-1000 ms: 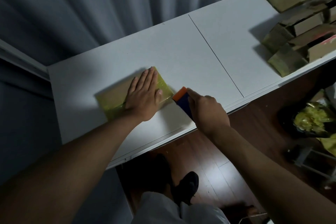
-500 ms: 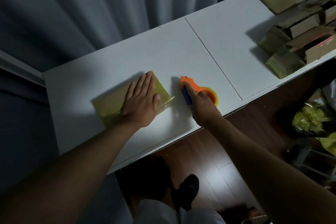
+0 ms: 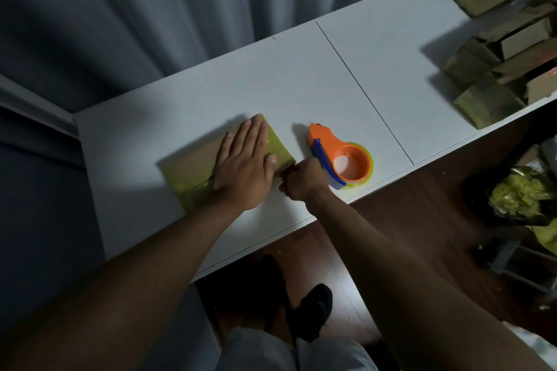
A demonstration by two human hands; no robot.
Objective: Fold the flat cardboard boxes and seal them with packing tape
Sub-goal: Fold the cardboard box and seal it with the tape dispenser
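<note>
Left hand [image 3: 244, 170]: flat, fingers straight, pressing on taped cardboard box [image 3: 193, 170].
Right hand [image 3: 303, 181]: fingers curled at box's right edge; grip unclear.
Tape dispenser [image 3: 340, 156]: lying on tabletop [image 3: 271, 84].

The left hand [image 3: 244, 169] lies palm down, fingers [image 3: 256, 138] straight and close together, thumb out to the side, forearm reaching in from the lower left. The right hand [image 3: 303, 182] sits just beside it, fingers curled under, knuckles up, wrist bent.
</note>
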